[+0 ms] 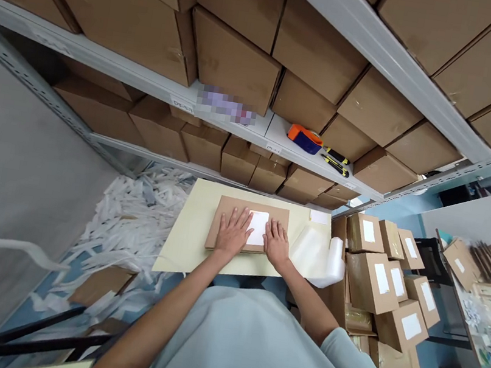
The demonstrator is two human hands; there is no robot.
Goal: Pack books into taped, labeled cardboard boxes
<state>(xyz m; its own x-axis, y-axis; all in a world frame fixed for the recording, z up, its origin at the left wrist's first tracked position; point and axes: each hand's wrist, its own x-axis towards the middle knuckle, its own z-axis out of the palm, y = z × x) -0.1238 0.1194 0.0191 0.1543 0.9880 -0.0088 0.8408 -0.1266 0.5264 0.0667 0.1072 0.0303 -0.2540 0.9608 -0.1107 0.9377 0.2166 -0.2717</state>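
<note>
A flat cardboard box (280, 215) lies on the pale yellow table (191, 225), with a white label (258, 229) on its top. My left hand (234, 231) rests flat at the label's left side, fingers spread, the thumb reaching onto its edge. On the other side, my right hand (277, 241) lies open on the cardboard, fingertips along the label's right edge. Neither hand grips anything. To the right of the box is a roll of clear wrapping film (334, 262), partly unrolled on the tabletop. A small white slip stack (319, 216) sits at the back right corner.
Shelves (255, 121) packed with boxes rise behind the table, holding an orange and blue tape dispenser (305, 139) and yellow-black cutters (335, 160). Labelled boxes (376, 283) are piled at right. White paper strips (133, 222) cover the floor at left.
</note>
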